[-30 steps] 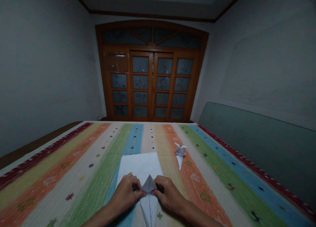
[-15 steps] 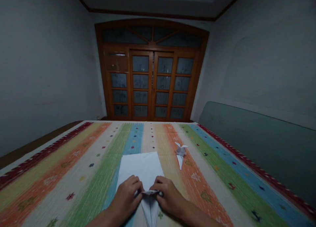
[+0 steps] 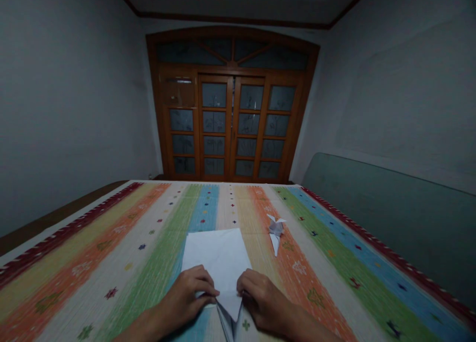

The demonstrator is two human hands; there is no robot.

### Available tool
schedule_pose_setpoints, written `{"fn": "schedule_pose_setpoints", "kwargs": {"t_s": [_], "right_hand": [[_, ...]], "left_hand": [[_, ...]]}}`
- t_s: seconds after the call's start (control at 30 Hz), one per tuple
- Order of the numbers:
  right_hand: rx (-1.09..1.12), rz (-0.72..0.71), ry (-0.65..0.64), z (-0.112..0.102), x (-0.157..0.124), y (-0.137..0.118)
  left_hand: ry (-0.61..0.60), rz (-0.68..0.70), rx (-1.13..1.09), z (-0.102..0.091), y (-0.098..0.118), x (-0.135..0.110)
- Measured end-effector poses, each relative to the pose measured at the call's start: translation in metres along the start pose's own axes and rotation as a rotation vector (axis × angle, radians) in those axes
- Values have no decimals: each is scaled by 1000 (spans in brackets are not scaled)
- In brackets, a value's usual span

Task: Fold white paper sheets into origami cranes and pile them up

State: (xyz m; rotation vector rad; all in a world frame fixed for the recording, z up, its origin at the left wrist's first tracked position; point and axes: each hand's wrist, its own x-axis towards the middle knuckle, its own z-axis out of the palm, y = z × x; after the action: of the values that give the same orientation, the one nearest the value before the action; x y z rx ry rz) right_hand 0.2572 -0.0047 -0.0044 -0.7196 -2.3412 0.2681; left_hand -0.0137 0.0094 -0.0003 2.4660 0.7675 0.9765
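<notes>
A partly folded white paper piece (image 3: 229, 311) lies on the striped cloth at the bottom centre, its narrow point toward me. My left hand (image 3: 186, 296) presses its left edge with curled fingers. On the other side, my right hand (image 3: 260, 297) pinches the right edge. A flat white sheet (image 3: 219, 253) lies just beyond both hands, partly under the folded piece. A finished small paper crane (image 3: 275, 229) rests on the orange stripe to the right of the sheet.
The colourful striped cloth (image 3: 111, 243) covers a wide flat surface. A dark green panel (image 3: 390, 218) runs along its right side. A wooden glazed door (image 3: 230, 124) stands at the far wall.
The upright pointed flap that stood between my fingers has been folded down flat. Both hands have slid slightly apart and lower.
</notes>
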Motion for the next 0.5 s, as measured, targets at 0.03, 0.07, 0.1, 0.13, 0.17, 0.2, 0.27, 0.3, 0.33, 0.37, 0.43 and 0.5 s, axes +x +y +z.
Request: {"fn": "schedule_pose_setpoints", "kwargs": {"t_s": [0.03, 0.07, 0.1, 0.13, 0.17, 0.2, 0.27, 0.3, 0.33, 0.37, 0.43, 0.5], "right_hand": [[0, -9, 0, 0, 0, -1], [-1, -16, -4, -1, 1, -1], [-1, -16, -9, -2, 1, -2], [1, -15, -15, -2, 1, -3], [6, -16, -23, -3, 1, -3], [12, -19, -29, -3, 1, -3], [24, -37, -25, -3, 1, -4], [32, -52, -14, -3, 1, -4], [41, -71, 0, -3, 1, -3], [48, -93, 15, -2, 1, -3], [62, -144, 41, -2, 2, -3], [62, -180, 57, -1, 2, -3]], "left_hand": [[-1, 16, -6, -1, 0, 0], [-4, 30, 2, -2, 0, 1], [-8, 46, 17, -3, 1, 1], [-14, 65, 36, -3, 3, 1], [-21, 87, 57, -4, 5, 2], [-28, 111, 80, -5, 8, 2], [-39, 155, 128, -7, 14, 4], [-48, 170, 156, -9, 17, 4], [-58, 183, 183, -11, 20, 5], [-80, 194, 211, -13, 24, 6], [-125, 207, 270, -17, 29, 7], [-155, 244, 296, -20, 32, 7]]}}
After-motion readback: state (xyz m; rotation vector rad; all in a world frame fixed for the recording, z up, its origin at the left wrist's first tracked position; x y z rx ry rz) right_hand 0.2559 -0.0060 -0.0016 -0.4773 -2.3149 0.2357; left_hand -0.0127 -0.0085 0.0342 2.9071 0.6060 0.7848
